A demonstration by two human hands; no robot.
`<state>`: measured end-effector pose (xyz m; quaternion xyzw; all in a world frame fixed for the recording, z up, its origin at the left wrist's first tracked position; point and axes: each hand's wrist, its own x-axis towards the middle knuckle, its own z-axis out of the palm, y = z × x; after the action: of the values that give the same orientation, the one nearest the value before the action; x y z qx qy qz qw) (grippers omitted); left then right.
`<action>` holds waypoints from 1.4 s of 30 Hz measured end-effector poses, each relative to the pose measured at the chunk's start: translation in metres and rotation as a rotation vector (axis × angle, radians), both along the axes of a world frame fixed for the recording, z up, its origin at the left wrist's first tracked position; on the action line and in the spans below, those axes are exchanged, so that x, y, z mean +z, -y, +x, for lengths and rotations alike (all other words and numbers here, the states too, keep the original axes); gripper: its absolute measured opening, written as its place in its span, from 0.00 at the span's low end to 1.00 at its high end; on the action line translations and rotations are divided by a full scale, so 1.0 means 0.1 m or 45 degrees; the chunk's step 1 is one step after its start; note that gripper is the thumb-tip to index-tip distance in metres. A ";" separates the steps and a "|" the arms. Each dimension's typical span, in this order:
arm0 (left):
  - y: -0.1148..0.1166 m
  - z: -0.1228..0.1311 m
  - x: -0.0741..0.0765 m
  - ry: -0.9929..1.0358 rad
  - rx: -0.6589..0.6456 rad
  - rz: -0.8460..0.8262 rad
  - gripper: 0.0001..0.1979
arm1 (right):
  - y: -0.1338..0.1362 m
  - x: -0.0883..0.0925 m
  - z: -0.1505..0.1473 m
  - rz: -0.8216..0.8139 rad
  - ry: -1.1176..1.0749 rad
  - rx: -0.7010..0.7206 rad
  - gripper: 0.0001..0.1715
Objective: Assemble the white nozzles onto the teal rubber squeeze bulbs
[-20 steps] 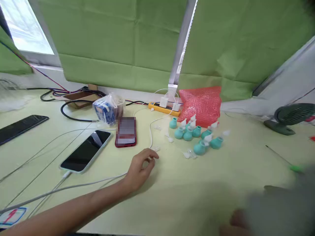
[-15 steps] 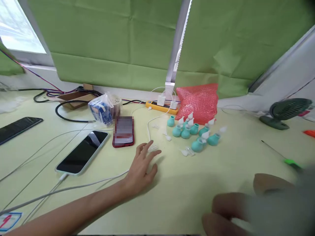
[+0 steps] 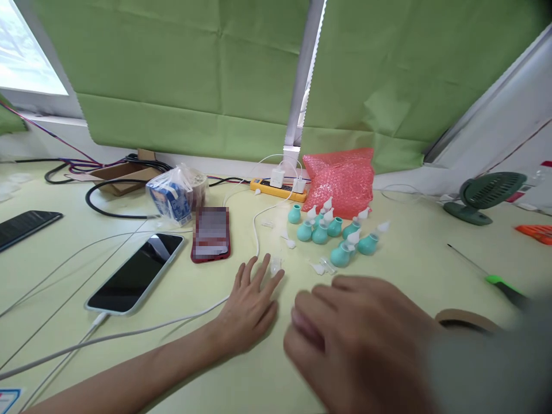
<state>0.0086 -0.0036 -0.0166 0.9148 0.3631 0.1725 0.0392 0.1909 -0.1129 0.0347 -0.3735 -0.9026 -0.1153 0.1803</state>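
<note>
Small clear plastic piece: on pale yellow-green tabletop, just beside bare left hand, contact unclear | left: palm down, fingers spread apart | bare right hand: fingers curled together, can't tell if holding | teal bulb-shaped pieces: beyond, before red bubble-wrap pouch

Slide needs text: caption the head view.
Left hand open beside a small clear plastic piece; curled right hand before round teal rubbery bulbs.

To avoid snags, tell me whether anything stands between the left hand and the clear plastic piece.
Nothing visible: the clear plastic piece lies right by the spread fingertips of the left hand. The white cable passes to the piece's left; the right hand is to its right, nearer the camera.
</note>
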 end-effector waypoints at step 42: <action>0.06 -0.05 0.19 0.234 -0.137 -0.119 0.10 | -1.01 -0.47 -0.18 -0.891 -1.314 -0.004 0.14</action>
<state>0.0038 -0.0101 0.0021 0.9105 0.3159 0.2362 0.1241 0.1732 -0.0117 -0.0118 -0.4193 -0.6829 0.3824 0.4601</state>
